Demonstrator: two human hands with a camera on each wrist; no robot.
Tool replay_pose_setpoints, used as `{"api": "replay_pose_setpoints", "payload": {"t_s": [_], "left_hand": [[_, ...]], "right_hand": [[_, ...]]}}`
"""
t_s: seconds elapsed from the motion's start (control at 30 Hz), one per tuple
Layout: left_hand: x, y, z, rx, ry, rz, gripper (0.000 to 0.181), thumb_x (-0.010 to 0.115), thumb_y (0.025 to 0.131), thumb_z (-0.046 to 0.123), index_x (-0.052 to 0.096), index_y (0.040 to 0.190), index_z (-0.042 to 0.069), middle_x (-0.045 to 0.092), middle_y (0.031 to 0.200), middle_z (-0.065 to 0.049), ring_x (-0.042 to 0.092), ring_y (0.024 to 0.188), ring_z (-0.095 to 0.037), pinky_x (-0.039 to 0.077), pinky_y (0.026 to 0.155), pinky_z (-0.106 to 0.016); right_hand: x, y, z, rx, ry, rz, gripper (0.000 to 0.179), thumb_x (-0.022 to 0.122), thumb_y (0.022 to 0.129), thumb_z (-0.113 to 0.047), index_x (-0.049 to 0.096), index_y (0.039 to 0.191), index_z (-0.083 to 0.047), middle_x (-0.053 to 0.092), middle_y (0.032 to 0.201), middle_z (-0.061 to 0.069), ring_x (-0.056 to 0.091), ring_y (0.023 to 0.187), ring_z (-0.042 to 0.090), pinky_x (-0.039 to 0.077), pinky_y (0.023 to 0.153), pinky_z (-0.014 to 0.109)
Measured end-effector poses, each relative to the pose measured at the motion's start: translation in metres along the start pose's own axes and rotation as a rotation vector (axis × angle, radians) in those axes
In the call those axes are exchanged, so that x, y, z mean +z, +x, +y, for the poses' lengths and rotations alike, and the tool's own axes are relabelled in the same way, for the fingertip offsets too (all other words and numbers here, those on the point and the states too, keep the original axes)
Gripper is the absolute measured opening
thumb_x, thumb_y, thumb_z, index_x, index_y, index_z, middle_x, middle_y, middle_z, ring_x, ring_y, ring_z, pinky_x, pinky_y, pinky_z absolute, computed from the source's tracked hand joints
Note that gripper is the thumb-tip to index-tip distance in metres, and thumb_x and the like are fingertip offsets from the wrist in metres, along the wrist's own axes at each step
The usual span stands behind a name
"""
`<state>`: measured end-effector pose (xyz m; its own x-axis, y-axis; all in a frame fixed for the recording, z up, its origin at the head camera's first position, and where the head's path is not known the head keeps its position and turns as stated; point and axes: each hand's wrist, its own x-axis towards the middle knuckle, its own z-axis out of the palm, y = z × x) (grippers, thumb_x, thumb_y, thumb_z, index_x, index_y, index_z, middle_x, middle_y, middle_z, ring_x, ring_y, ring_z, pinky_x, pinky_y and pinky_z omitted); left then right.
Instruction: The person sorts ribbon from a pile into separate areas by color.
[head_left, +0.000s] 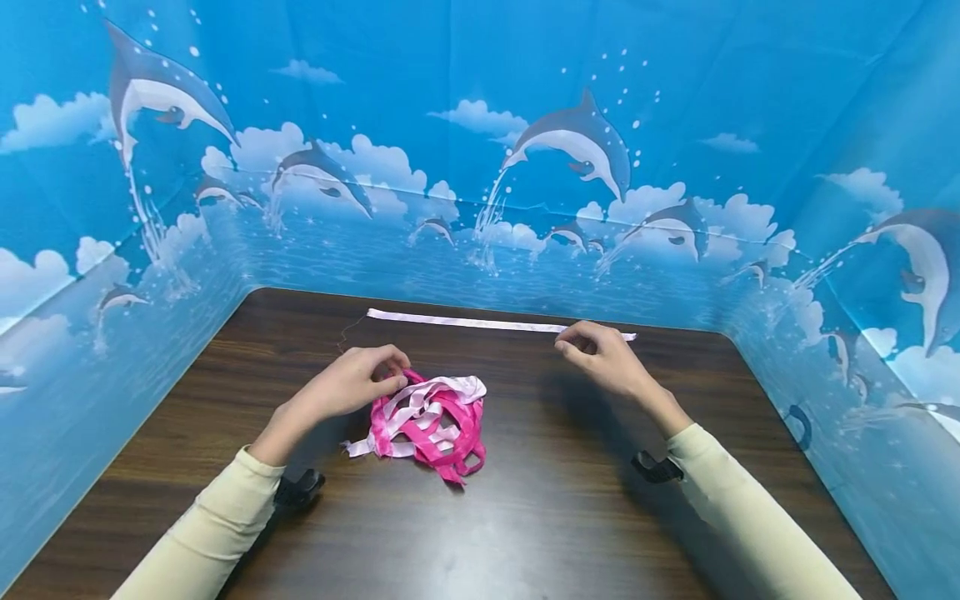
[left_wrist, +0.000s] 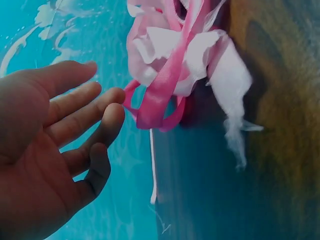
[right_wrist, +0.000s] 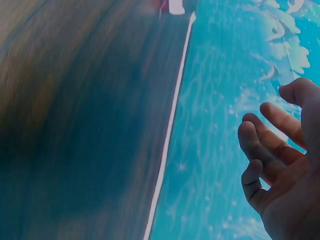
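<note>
A loose tangle of hot pink ribbon (head_left: 470, 417) and pale pink ribbon (head_left: 471, 387) lies left of centre on the table. My left hand (head_left: 356, 379) is at its upper left side, fingers loosely bent. In the left wrist view this hand (left_wrist: 55, 135) has its fingers spread beside a pink loop (left_wrist: 160, 97) and pinches nothing. One pale end (left_wrist: 232, 80) looks frayed. A straight pale pink ribbon strip (head_left: 480, 323) runs flat along the far edge. Over its right part hovers my right hand (head_left: 603, 362), fingers relaxed and holding nothing in the right wrist view.
The dark wood-grain table (head_left: 517, 508) is walled at the back and sides by a blue dolphin-print backdrop (head_left: 465, 250). A thin loose thread (head_left: 344, 333) trails from the strip's left end. Black mounts (head_left: 300, 487) sit under both wrists.
</note>
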<state>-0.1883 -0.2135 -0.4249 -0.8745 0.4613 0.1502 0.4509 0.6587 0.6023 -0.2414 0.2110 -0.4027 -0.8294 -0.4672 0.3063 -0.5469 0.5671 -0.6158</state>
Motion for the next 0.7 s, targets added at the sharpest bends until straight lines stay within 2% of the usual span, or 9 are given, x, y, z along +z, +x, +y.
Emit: {"api": "replay_pose_setpoints", "payload": {"t_s": [0.1, 0.27, 0.47, 0.6, 0.7], "left_hand": [[0.006, 0.0, 0.002, -0.008, 0.021, -0.032, 0.027, 0.074, 0.095, 0.012, 0.066, 0.119, 0.001, 0.068, 0.094, 0.001, 0.059, 0.076, -0.015, 0.05, 0.068, -0.035], [0.014, 0.0, 0.003, -0.056, 0.049, -0.068, 0.032, 0.077, 0.092, 0.012, 0.067, 0.12, -0.001, 0.067, 0.087, 0.004, 0.058, 0.073, -0.012, 0.05, 0.068, -0.034], [0.019, 0.002, 0.002, -0.065, 0.082, -0.065, 0.017, 0.074, 0.092, 0.007, 0.072, 0.107, 0.001, 0.065, 0.079, 0.005, 0.056, 0.068, -0.011, 0.049, 0.063, -0.032], [0.018, 0.002, 0.007, -0.06, 0.054, -0.056, 0.009, 0.073, 0.093, 0.008, 0.075, 0.101, 0.005, 0.066, 0.079, 0.005, 0.055, 0.067, -0.012, 0.048, 0.061, -0.031], [0.017, 0.001, 0.014, -0.066, 0.007, -0.04, 0.009, 0.072, 0.095, 0.011, 0.076, 0.102, 0.006, 0.064, 0.077, 0.006, 0.054, 0.066, -0.013, 0.047, 0.06, -0.031]], "right_hand": [[0.011, 0.004, -0.004, -0.016, 0.014, -0.012, 0.018, 0.065, 0.102, -0.032, 0.074, 0.109, -0.018, 0.067, 0.092, -0.004, 0.059, 0.074, 0.018, 0.049, 0.066, 0.037], [0.03, 0.013, -0.017, -0.053, 0.045, -0.02, 0.016, 0.067, 0.101, -0.028, 0.075, 0.106, -0.014, 0.067, 0.088, -0.006, 0.06, 0.073, 0.017, 0.05, 0.066, 0.038], [0.052, 0.02, -0.032, -0.093, 0.057, -0.08, 0.018, 0.067, 0.101, -0.027, 0.075, 0.107, -0.012, 0.067, 0.088, -0.007, 0.063, 0.076, 0.018, 0.052, 0.067, 0.037], [0.068, 0.022, -0.041, -0.111, 0.065, -0.115, 0.016, 0.067, 0.1, -0.027, 0.074, 0.107, -0.015, 0.068, 0.09, -0.009, 0.063, 0.078, 0.016, 0.053, 0.067, 0.035], [0.08, 0.023, -0.049, -0.134, 0.053, -0.137, 0.019, 0.069, 0.098, -0.025, 0.073, 0.11, -0.011, 0.068, 0.095, -0.007, 0.063, 0.082, 0.015, 0.054, 0.071, 0.038]]}}
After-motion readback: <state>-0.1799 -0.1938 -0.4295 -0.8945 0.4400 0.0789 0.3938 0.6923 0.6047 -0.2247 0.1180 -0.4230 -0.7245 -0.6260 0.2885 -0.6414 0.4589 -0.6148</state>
